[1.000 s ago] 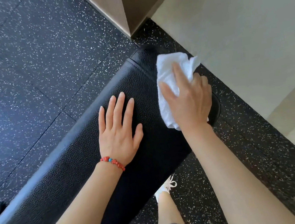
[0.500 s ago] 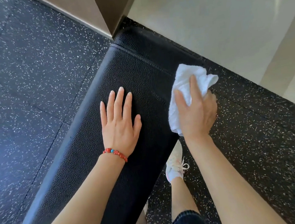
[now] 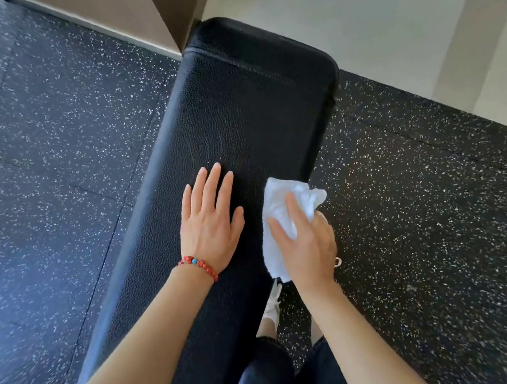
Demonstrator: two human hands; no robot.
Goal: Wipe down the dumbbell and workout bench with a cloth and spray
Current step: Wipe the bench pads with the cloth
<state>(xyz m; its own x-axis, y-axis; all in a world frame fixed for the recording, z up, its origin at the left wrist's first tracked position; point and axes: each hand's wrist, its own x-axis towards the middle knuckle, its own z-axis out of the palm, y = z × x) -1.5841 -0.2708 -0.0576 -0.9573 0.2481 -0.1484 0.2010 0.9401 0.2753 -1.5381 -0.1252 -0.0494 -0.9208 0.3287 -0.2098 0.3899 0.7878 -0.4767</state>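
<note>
A black padded workout bench (image 3: 245,104) runs from the bottom of the view up to a wall corner. My left hand (image 3: 209,220) lies flat on its top, fingers together, with a red bead bracelet on the wrist. My right hand (image 3: 307,242) presses a crumpled white cloth (image 3: 282,207) against the bench's right edge. No dumbbell or spray bottle is in view.
Black speckled rubber flooring (image 3: 51,151) surrounds the bench. A brown wall corner (image 3: 158,10) stands just past the bench's far end, and pale smooth floor (image 3: 351,7) lies at the upper right. My legs in dark trousers and a white shoe (image 3: 273,303) are beside the bench's right side.
My right hand has slid the cloth back along the bench's right edge, from near the far end toward me. The left hand stays flat on the pad. The view has swung so the bench points more upright.
</note>
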